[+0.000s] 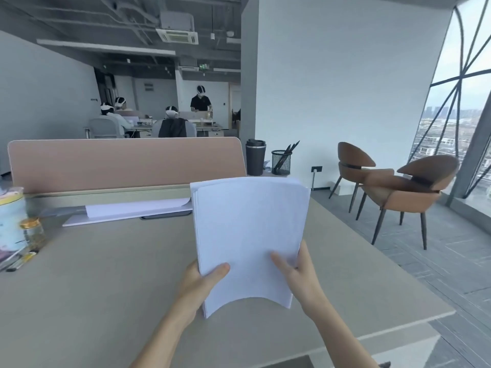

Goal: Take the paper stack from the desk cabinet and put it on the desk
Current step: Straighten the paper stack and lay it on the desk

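Observation:
A thick white paper stack (248,229) is held up above the grey desk (106,282), its lower edge bowed upward. My left hand (200,284) grips its lower left corner with the thumb on the top sheet. My right hand (299,274) grips the lower right edge, thumb on top and fingers behind. The stack hangs over the right half of the desk, tilted toward me. The desk cabinet is not in view.
A pink divider (125,163) closes the desk's far edge, with flat white paper sheets (138,209) and a dark phone (166,215) before it. A dark tumbler (255,157) and mesh pen cup (281,162) stand at back right. Jars and pens (24,240) sit left. Brown chairs (403,187) stand right.

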